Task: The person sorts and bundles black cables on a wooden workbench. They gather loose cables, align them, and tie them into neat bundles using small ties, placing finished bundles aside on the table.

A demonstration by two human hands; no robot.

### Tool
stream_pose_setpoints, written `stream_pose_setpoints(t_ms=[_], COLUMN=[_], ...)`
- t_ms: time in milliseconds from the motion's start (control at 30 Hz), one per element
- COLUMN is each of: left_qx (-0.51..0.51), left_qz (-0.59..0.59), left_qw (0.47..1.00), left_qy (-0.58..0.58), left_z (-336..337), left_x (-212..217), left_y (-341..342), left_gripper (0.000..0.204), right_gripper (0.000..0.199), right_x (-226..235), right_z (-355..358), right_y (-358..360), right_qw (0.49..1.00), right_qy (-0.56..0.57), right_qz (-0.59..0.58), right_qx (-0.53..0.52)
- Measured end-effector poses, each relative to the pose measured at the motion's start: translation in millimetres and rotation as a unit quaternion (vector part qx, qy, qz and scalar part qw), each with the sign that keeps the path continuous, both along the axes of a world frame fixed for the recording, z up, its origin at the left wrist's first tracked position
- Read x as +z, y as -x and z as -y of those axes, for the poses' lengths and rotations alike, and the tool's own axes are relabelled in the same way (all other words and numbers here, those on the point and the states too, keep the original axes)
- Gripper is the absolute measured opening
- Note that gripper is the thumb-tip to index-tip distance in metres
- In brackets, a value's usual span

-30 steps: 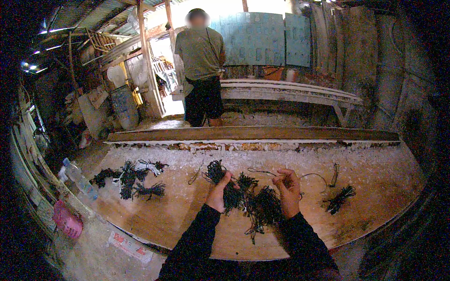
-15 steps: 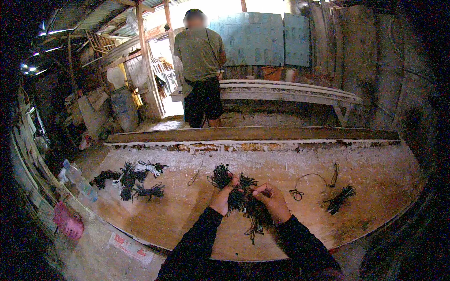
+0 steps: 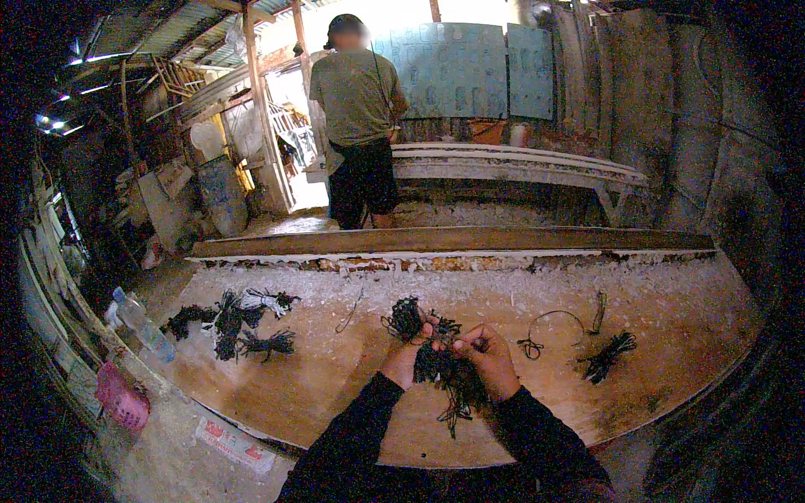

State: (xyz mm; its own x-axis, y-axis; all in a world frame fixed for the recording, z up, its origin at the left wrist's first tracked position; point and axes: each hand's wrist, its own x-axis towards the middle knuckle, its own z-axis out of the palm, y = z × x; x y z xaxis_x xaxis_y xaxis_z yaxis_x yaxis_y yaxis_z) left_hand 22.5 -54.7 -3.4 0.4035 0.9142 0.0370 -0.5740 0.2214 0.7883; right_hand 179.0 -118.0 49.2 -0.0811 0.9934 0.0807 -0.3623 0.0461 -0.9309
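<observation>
Over the middle of the wooden tabletop (image 3: pixel 327 394), my left hand (image 3: pixel 403 365) is closed round a bundle of dark cords (image 3: pixel 430 362), whose looped ends stick out above and below the fingers. My right hand (image 3: pixel 495 362) pinches at the right side of this bundle; the thin strand between its fingertips is too small to make out. Loose cord ends (image 3: pixel 455 407) hang down between the hands to the board. To the right lie a tied cord bundle (image 3: pixel 610 357) and a loose thin cord (image 3: pixel 553 313). Several dark bundles (image 3: pixel 228 325) and a whitish one (image 3: pixel 267 300) lie left.
A clear plastic bottle (image 3: pixel 142 325) stands at the tabletop's left edge, near a pink basket (image 3: pixel 123 396). A raised plank (image 3: pixel 453 241) borders the far side. Beyond it, a person (image 3: pixel 356 117) stands by a long white bench (image 3: pixel 520 163).
My left hand has shifted slightly to the right and turned with the bundle, closer to my right hand. The person beyond has turned their head.
</observation>
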Motion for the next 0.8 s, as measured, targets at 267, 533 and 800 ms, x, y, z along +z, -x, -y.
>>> stream_pose_setpoints(t_ms=[267, 533, 800], left_qx=[0.059, 0.014, 0.084], left_qz=[-0.064, 0.089, -0.084], left_qw=[0.996, 0.995, 0.990], left_qy=[-0.013, 0.033, -0.080], left_z=[-6, -2, -2], left_x=[-10, -6, -9], left_y=[-6, -5, -6], left_gripper=[0.028, 0.015, 0.017], right_gripper=[0.011, 0.013, 0.016], right_x=[-17, -21, -17], right_z=[-7, -15, -12], right_y=[3, 1, -3], right_qw=[0.994, 0.984, 0.983], right_qy=[-0.058, -0.085, -0.093], right_qz=[0.087, 0.134, 0.080], right_qx=[-0.016, -0.084, -0.138])
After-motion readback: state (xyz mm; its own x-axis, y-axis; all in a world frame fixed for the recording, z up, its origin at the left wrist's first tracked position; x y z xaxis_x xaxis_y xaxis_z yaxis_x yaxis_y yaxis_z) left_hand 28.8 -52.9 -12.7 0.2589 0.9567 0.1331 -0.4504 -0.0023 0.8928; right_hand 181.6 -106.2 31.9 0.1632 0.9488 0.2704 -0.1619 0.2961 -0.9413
